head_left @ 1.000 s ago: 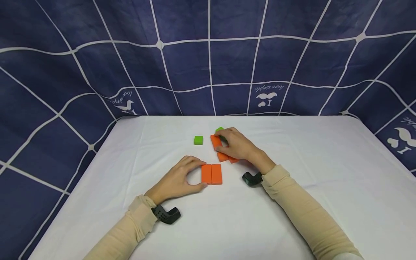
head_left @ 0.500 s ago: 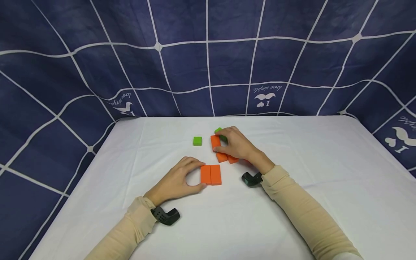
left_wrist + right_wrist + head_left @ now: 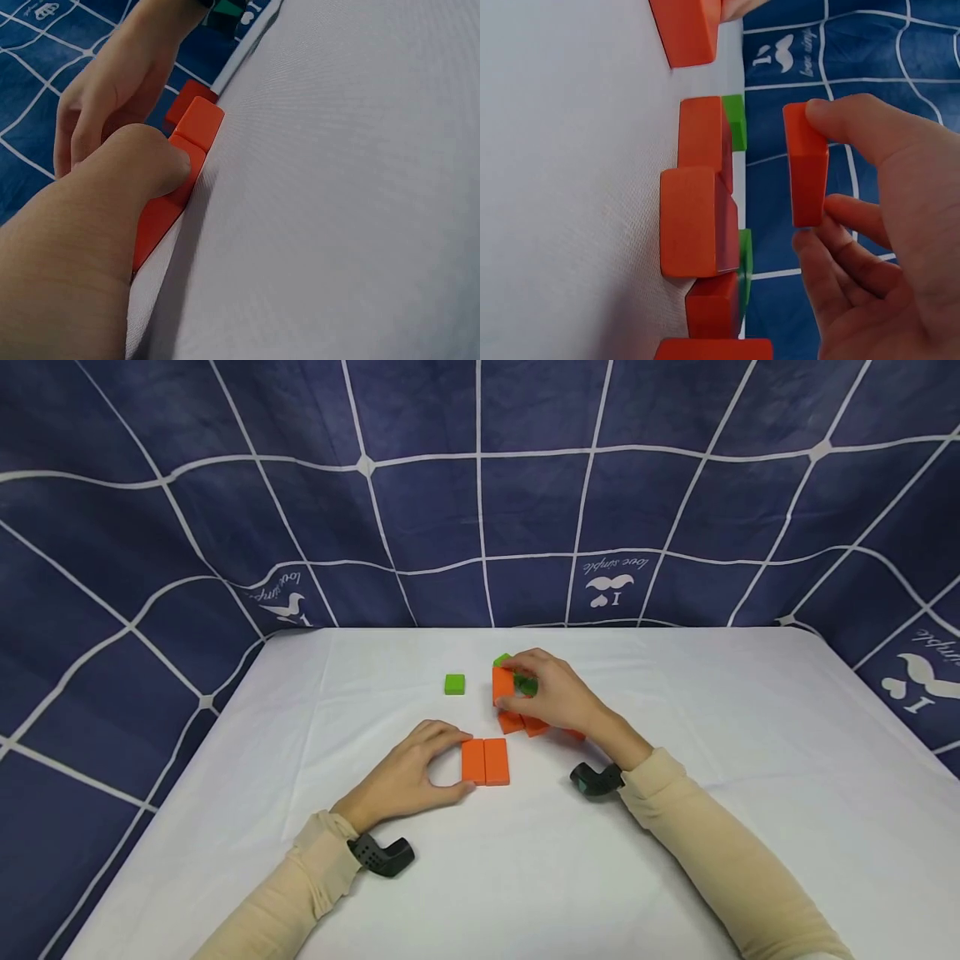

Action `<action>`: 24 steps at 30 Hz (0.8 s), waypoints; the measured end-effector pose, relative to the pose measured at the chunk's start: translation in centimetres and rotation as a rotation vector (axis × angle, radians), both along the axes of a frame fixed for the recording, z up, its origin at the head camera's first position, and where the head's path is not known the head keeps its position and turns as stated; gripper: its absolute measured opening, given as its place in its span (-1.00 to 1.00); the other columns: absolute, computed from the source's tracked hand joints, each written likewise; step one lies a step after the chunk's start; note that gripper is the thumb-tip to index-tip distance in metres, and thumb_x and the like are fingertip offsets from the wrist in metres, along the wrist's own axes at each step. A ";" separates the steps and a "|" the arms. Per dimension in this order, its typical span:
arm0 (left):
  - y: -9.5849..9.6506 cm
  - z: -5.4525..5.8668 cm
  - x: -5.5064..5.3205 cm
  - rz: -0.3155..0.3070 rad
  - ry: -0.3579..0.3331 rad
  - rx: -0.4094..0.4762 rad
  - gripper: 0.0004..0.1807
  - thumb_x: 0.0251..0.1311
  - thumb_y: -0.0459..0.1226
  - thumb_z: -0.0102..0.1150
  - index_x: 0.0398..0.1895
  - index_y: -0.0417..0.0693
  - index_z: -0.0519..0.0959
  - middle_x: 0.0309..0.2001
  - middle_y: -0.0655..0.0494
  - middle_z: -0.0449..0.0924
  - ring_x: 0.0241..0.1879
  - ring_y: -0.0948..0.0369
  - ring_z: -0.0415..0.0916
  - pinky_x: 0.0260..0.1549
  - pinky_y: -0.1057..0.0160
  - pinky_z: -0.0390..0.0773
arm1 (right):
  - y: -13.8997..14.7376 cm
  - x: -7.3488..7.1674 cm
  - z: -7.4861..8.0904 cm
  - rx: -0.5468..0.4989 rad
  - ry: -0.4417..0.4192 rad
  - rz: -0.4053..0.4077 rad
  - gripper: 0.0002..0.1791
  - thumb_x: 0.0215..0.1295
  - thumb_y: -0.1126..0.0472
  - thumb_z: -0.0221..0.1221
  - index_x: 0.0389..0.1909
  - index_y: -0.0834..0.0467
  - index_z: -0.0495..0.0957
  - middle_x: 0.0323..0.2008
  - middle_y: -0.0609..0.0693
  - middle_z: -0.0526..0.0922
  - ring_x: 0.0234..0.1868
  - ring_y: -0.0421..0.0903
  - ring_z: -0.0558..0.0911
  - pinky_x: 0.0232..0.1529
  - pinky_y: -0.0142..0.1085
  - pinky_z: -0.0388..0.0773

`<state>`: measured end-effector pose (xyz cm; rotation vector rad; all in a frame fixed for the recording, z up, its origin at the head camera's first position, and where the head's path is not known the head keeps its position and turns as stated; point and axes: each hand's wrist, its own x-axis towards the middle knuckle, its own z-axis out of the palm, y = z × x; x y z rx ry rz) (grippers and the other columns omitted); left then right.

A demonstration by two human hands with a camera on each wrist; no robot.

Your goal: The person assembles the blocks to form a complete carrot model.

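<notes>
Beyond the orange block pair (image 3: 497,762), a raised block (image 3: 503,685) is pinched by right fingers (image 3: 529,659), the pair's left block (image 3: 473,762) by left fingers (image 3: 446,742).

We read the lettering "love simple" (image 3: 615,566) and capital "I" (image 3: 617,598), upside down with a heart (image 3: 598,601) and moustache (image 3: 610,582), on the navy gridded cloth (image 3: 420,510) behind the tabletop (image 3: 750,718).

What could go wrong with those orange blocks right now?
The lifted orange block could slip, since the right hand pinches it clear of the table. That hand might also knock the nearby orange blocks. The left hand, right at the paired orange blocks, could nudge them out of line.
</notes>
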<state>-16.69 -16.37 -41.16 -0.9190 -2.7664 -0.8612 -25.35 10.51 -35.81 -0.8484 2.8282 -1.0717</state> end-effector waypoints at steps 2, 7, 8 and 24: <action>0.0 0.0 0.0 -0.001 0.000 0.000 -0.33 0.11 0.11 0.45 0.29 0.10 0.58 0.19 0.26 0.51 0.23 0.30 0.41 0.29 0.12 0.51 | 0.2 0.4 0.1 0.002 -0.001 0.008 -0.31 0.20 -0.04 0.46 0.32 0.13 0.55 0.21 0.08 0.56 0.20 0.08 0.58 0.32 0.02 0.52; 0.0 0.0 0.0 -0.005 0.002 0.003 -0.32 0.11 0.09 0.46 0.29 0.08 0.58 0.18 0.25 0.51 0.22 0.29 0.41 0.29 0.10 0.51 | 0.7 1.6 0.2 0.003 0.018 0.036 -0.27 0.18 -0.02 0.47 0.34 0.18 0.54 0.16 0.09 0.56 0.16 0.10 0.60 0.25 -0.02 0.56; 0.0 0.0 0.0 -0.006 0.003 0.003 -0.32 0.11 0.09 0.46 0.29 0.08 0.58 0.18 0.24 0.51 0.22 0.29 0.41 0.29 0.10 0.51 | 0.8 1.8 0.2 0.003 0.024 0.041 -0.26 0.17 -0.02 0.48 0.34 0.18 0.54 0.14 0.09 0.57 0.13 0.09 0.60 0.22 -0.05 0.57; -0.1 0.3 0.0 -0.012 -0.002 0.013 -0.33 0.09 0.07 0.47 0.27 0.06 0.59 0.17 0.22 0.52 0.23 0.28 0.41 0.31 0.13 0.49 | 2.3 5.6 -0.7 -0.019 -0.004 0.088 -0.36 0.09 0.00 0.50 0.22 0.05 0.64 0.03 -0.12 0.56 0.01 -0.12 0.57 0.00 -0.17 0.56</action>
